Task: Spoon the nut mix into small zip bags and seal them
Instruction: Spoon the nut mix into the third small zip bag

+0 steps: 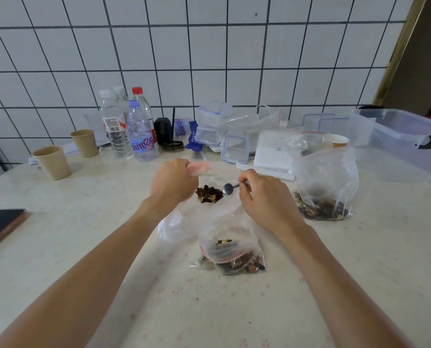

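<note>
My left hand (172,180) grips the rim of a clear zip bag (184,217) and holds it open at the table's middle. A small heap of nut mix (209,195) lies inside that bag. My right hand (262,197) pinches the handle of a small metal spoon (230,188), whose bowl rests at the edge of the nut heap. Nearer to me lies a small zip bag (232,252) with a red strip, holding nuts. To the right stands a larger zip bag (322,187) with nut mix in its bottom.
Two paper cups (52,162) and several water bottles (134,126) stand at the back left. Clear lidded boxes (217,126), a white box (269,151) and a big clear tub (395,144) line the back right. A phone (1,226) lies at the left edge.
</note>
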`<state>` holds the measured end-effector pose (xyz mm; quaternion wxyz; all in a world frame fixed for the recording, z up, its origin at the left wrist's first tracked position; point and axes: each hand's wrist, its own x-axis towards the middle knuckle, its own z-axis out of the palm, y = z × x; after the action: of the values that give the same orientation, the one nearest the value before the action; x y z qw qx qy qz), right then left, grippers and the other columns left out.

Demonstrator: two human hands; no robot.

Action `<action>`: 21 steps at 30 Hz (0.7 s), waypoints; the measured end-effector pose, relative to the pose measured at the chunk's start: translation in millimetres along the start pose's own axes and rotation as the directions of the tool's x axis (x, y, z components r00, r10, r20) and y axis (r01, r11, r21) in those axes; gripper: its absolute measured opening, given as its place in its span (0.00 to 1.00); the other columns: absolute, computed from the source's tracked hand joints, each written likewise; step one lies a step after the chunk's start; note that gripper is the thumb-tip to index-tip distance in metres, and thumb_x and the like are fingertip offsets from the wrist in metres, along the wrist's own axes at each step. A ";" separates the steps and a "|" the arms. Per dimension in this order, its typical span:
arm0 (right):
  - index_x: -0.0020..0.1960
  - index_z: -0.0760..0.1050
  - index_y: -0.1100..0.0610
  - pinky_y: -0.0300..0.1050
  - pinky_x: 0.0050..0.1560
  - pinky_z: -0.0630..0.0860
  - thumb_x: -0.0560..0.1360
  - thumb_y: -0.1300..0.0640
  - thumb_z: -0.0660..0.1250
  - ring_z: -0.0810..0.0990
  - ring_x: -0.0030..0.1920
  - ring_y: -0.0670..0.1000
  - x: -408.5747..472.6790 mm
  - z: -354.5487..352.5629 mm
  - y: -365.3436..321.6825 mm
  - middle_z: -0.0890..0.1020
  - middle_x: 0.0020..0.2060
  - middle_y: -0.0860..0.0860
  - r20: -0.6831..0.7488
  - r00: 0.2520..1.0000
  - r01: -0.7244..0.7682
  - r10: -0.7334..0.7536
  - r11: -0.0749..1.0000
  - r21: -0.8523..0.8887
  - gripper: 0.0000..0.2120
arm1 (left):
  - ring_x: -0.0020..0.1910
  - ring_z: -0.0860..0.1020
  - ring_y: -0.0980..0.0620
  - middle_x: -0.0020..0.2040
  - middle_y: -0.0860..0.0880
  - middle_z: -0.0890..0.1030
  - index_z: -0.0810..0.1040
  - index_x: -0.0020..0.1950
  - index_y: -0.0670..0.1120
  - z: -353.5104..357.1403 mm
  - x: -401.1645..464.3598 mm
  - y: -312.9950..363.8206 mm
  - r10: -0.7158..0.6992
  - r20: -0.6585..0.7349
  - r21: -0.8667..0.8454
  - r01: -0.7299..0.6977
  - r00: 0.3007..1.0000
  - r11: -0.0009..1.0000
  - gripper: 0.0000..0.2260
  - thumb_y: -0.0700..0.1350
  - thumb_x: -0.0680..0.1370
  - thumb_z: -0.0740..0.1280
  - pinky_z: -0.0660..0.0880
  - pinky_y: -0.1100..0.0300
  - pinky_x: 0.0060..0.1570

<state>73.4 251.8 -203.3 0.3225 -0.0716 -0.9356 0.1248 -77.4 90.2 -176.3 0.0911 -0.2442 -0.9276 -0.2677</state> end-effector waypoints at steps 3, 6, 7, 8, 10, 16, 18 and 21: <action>0.58 0.77 0.56 0.50 0.44 0.78 0.83 0.57 0.61 0.82 0.44 0.54 -0.1 4.3 0.2 0.85 0.45 0.51 0.048 0.998 -0.040 0.038 0.999 0.030 0.08 | 0.37 0.79 0.50 0.37 0.50 0.79 0.75 0.39 0.50 2.6 -1.7 3.1 0.044 -0.001 0.001 -0.044 0.999 0.999 0.10 0.43 0.80 0.66 0.79 0.54 0.39; 0.58 0.78 0.57 0.52 0.48 0.81 0.83 0.57 0.63 0.84 0.45 0.52 -1.0 8.8 3.1 0.86 0.45 0.51 0.047 0.987 -0.161 0.154 0.965 0.205 0.08 | 0.37 0.79 0.51 0.37 0.50 0.79 0.74 0.39 0.51 4.8 -4.4 3.4 0.084 0.000 0.002 -0.084 0.996 0.996 0.10 0.45 0.80 0.66 0.76 0.56 0.37; 0.57 0.79 0.57 0.53 0.50 0.81 0.83 0.58 0.63 0.85 0.46 0.52 -0.8 9.8 4.1 0.86 0.45 0.51 0.063 0.978 -0.207 0.197 0.941 0.267 0.07 | 0.38 0.80 0.50 0.37 0.50 0.80 0.75 0.39 0.51 5.0 -4.8 3.0 0.097 -0.002 0.004 -0.097 0.995 0.995 0.10 0.45 0.80 0.66 0.78 0.55 0.38; 0.55 0.78 0.57 0.54 0.50 0.82 0.83 0.58 0.62 0.86 0.45 0.52 -0.9 10.6 4.8 0.86 0.43 0.51 0.082 0.968 -0.252 0.238 0.913 0.321 0.07 | 0.38 0.80 0.49 0.37 0.50 0.80 0.75 0.40 0.51 5.0 -5.5 2.6 0.108 0.000 0.007 -0.108 0.994 0.994 0.09 0.45 0.80 0.66 0.80 0.53 0.40; 0.50 0.77 0.53 0.52 0.48 0.83 0.83 0.58 0.62 0.86 0.42 0.48 -0.7 11.9 6.1 0.86 0.41 0.49 0.106 0.945 -0.324 0.308 0.851 0.415 0.06 | 0.39 0.81 0.48 0.38 0.50 0.81 0.78 0.43 0.50 4.9 -6.7 2.4 0.129 0.012 0.009 -0.129 0.992 0.992 0.07 0.46 0.81 0.66 0.82 0.50 0.43; 0.53 0.78 0.57 0.36 0.37 0.76 0.85 0.58 0.61 0.87 0.38 0.45 1.3 18.6 5.3 0.87 0.42 0.49 0.231 0.895 -0.443 0.381 0.700 0.560 0.08 | 0.36 0.79 0.50 0.35 0.52 0.79 0.75 0.38 0.53 10.0 -8.9 0.5 0.177 0.035 0.009 -0.177 0.984 0.984 0.11 0.46 0.81 0.66 0.75 0.55 0.34; 0.55 0.78 0.58 0.33 0.36 0.72 0.85 0.57 0.60 0.88 0.40 0.47 0.6 20.6 4.3 0.88 0.45 0.49 0.297 0.873 -0.486 0.386 0.653 0.580 0.08 | 0.35 0.77 0.51 0.33 0.54 0.78 0.73 0.37 0.54 10.4 -9.1 -1.2 0.185 0.037 0.013 -0.186 0.982 0.982 0.13 0.44 0.81 0.66 0.69 0.58 0.31; 0.57 0.77 0.62 0.29 0.29 0.70 0.86 0.58 0.60 0.88 0.42 0.53 -1.0 21.7 4.3 0.88 0.49 0.51 0.361 0.851 -0.524 0.382 0.574 0.629 0.09 | 0.36 0.78 0.46 0.34 0.50 0.80 0.76 0.39 0.50 10.0 -8.7 -3.9 0.186 0.034 0.013 -0.186 0.982 0.982 0.09 0.42 0.79 0.66 0.73 0.55 0.32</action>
<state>60.9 251.6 -221.6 0.1930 -0.1680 -0.7891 0.5584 -72.3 89.3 -189.1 0.1026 -0.3333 -0.9042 -0.2466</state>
